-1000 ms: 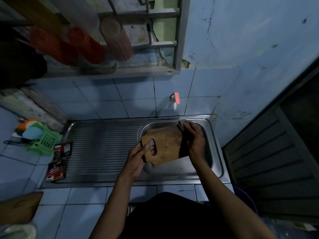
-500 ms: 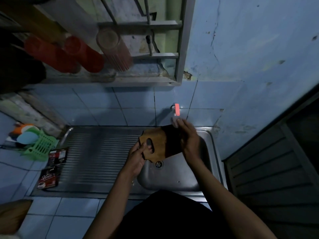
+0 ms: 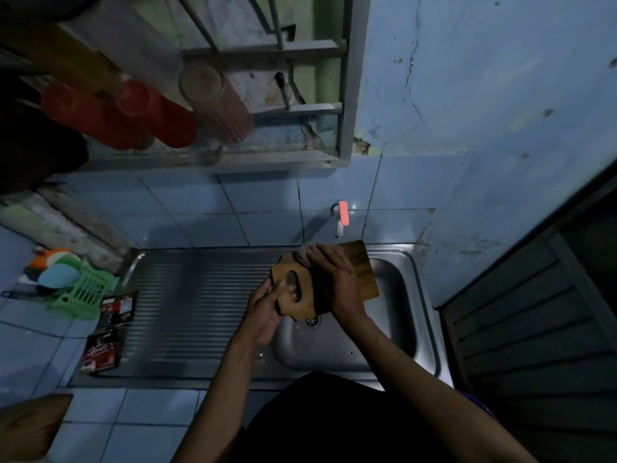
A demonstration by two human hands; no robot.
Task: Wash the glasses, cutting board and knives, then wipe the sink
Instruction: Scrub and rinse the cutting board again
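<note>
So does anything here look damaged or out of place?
Mostly the wall: the blue painted wall above the steel sink is cracked, with a chipped patch at the window frame's lower corner. Two dark sachets lie loose on the ribbed drainboard's left edge. Otherwise nothing stands out.

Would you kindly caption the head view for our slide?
Left hand grips wooden cutting board by its handle while right hand rubs it over sink.

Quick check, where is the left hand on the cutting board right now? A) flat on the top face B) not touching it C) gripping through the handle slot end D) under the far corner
C: the left hand grips the cutting board at its handle end, a finger showing through the slot, over the sink.
</note>
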